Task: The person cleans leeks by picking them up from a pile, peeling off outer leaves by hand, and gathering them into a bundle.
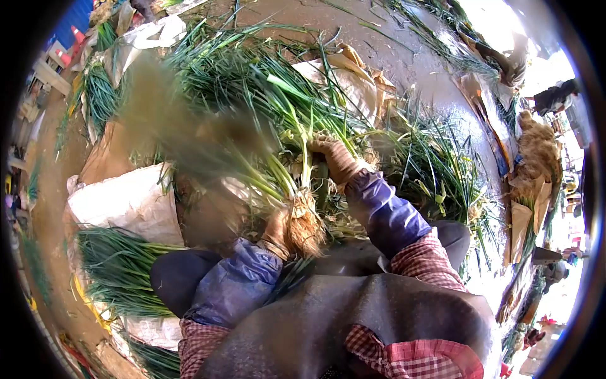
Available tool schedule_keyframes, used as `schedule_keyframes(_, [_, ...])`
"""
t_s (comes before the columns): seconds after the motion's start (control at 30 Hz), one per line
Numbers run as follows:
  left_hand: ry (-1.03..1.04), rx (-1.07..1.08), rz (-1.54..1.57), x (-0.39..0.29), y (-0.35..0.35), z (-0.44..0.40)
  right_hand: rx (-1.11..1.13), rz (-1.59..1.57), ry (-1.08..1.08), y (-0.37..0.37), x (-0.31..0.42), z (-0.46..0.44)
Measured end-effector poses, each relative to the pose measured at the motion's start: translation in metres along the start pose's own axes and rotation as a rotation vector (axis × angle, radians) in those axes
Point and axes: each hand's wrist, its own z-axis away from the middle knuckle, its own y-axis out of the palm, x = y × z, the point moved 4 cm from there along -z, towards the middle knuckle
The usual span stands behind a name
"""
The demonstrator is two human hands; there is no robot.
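Gloved and closed, my left hand (275,232) holds a bunch of green onions (284,177) low down, beside its tangle of brown roots (305,226). The pale stalks rise from there and fan into green leaves. My right hand (336,155), also gloved, is higher up with its fingers bent around a stalk of the bunch. In front of both hands lies a large heap of green onions (221,79), leaves pointing away to the upper left. A brownish blur hides part of the area left of the bunch.
White sacks (129,202) lie at the left, with a bundle of green onions (120,268) below them. More loose green onions (435,158) spread to the right. A brown and white sack (353,79) sits behind the heap. An orange cone (77,35) stands far left.
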Motion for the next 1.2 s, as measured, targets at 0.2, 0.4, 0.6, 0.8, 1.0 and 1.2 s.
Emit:
schedule_keyframes(0.2, [0.109,-0.087,-0.063,-0.010,0.007,-0.001,0.191,0.178,0.071,0.005,0.013,0.043])
schedule_keyframes(0.4, [0.112,-0.060,-0.084,-0.006,-0.005,-0.004,0.407,0.574,0.087,0.010,-0.006,0.066])
schedule_keyframes(0.6, [0.128,-0.035,-0.127,-0.002,-0.012,-0.013,0.524,0.384,0.192,0.020,-0.015,0.072])
schedule_keyframes(0.8, [-0.002,0.142,0.056,-0.019,0.019,-0.001,1.119,0.621,0.134,0.063,-0.039,0.123])
schedule_keyframes(1.0, [0.233,-0.140,-0.334,-0.016,0.017,0.002,0.021,0.410,-0.031,-0.019,-0.025,0.047])
schedule_keyframes(1.2, [0.385,-0.116,-0.505,-0.016,0.018,-0.003,0.164,0.996,0.104,-0.012,-0.034,0.019])
